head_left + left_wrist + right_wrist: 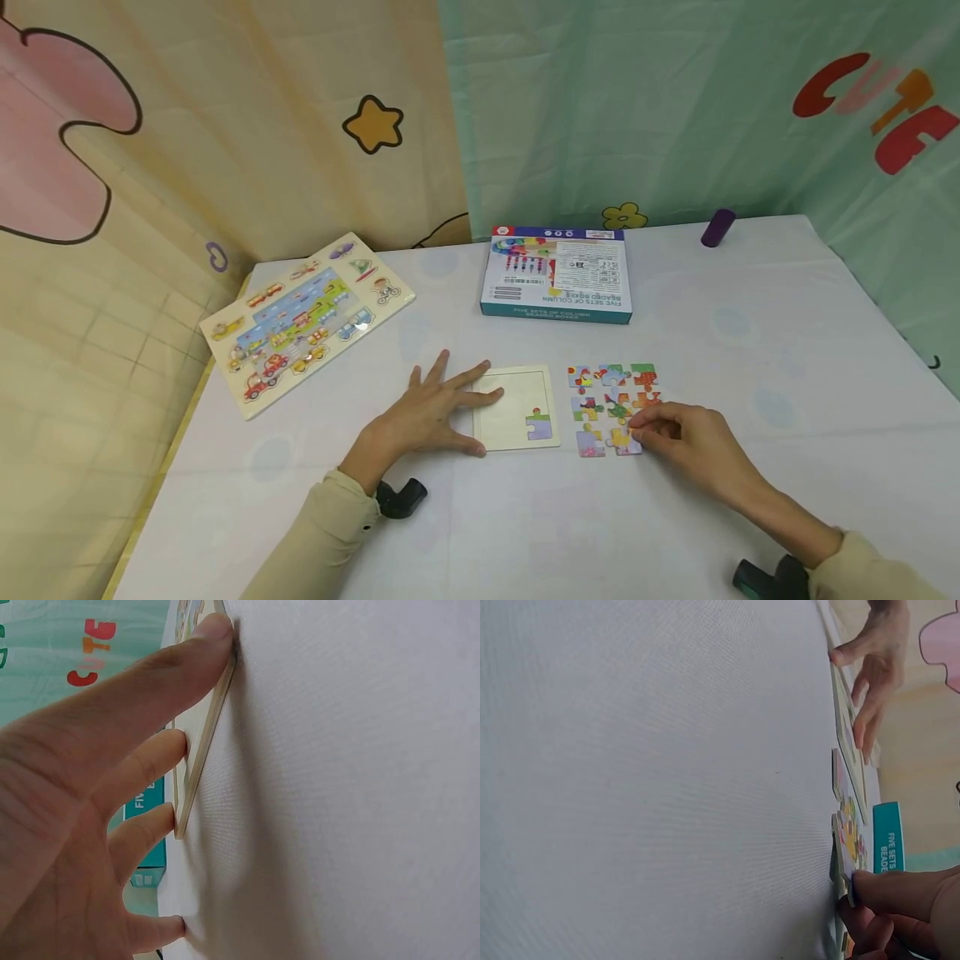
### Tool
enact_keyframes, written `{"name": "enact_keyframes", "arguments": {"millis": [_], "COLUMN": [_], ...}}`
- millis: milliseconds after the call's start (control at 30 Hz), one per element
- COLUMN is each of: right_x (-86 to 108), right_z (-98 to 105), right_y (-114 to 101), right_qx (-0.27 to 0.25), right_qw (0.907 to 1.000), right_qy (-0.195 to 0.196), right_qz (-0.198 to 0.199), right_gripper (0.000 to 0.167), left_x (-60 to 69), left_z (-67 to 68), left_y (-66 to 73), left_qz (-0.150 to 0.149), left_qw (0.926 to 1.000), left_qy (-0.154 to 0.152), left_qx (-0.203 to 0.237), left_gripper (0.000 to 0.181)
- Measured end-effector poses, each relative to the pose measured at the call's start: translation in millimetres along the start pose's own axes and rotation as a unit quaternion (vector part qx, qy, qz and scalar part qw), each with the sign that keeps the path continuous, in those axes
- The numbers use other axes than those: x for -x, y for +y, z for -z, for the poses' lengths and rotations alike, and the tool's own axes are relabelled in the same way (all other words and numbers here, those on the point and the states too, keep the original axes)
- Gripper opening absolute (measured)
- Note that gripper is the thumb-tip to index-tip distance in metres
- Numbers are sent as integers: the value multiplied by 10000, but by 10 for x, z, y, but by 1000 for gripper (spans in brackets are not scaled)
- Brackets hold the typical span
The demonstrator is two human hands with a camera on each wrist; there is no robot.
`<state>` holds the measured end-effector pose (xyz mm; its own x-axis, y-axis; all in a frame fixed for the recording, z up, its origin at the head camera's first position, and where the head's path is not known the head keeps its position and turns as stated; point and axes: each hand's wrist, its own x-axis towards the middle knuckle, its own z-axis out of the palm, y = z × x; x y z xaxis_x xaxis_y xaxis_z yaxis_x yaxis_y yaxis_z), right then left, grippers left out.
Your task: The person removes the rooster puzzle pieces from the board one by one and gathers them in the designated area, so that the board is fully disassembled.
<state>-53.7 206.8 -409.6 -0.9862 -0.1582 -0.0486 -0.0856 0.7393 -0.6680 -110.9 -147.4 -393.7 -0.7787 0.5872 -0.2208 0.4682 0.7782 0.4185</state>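
Note:
My left hand (427,412) has its fingers spread. Its thumb and some fingertips rest on the left side of a shallow wooden puzzle tray (502,425). One purple and green jigsaw piece (538,427) lies in the tray's lower right corner. To the tray's right, several colourful loose jigsaw pieces (587,408) are laid out in rows. My right hand (701,442) pinches a yellow and purple jigsaw piece (845,847) by its right edge, between thumb and finger. This piece sits at the bottom right of the group, and its near edge looks slightly raised in the right wrist view.
A vehicle picture puzzle board (307,325) lies slanted at the back left. Behind the tray is a teal and white box (555,275). A dark purple cylinder (718,227) stands near the back edge, before the printed curtain (637,108). White cloth (525,533) covers the table.

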Motion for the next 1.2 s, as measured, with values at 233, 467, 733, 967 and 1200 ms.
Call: {"name": "enact_keyframes", "arguments": {"millis": [233, 467, 733, 967, 1200], "right_x": [15, 15, 1, -103, -289], "right_z": [-32, -43, -41, -23, -237], "right_y": [3, 4, 8, -110, -304], "right_qx": [39, 91, 122, -1, -216], "right_qw": [9996, 9989, 9976, 9962, 9944], "right_qy": [196, 269, 379, 514, -16], "right_qz": [183, 361, 565, 701, 1038], "right_gripper": [9, 11, 13, 16, 21], "left_x": [0, 1, 1, -15, -8], "left_z": [-7, -3, -5, -12, -21], "left_y": [-5, 3, -4, -23, -19], "left_qz": [1, 14, 25, 28, 16], "left_qw": [10000, 10000, 10000, 10000, 10000], "left_qy": [-10, -24, -44, -29, -6], "left_qx": [2, 10, -20, -77, -85], "left_gripper": [80, 80, 81, 82, 81]}}
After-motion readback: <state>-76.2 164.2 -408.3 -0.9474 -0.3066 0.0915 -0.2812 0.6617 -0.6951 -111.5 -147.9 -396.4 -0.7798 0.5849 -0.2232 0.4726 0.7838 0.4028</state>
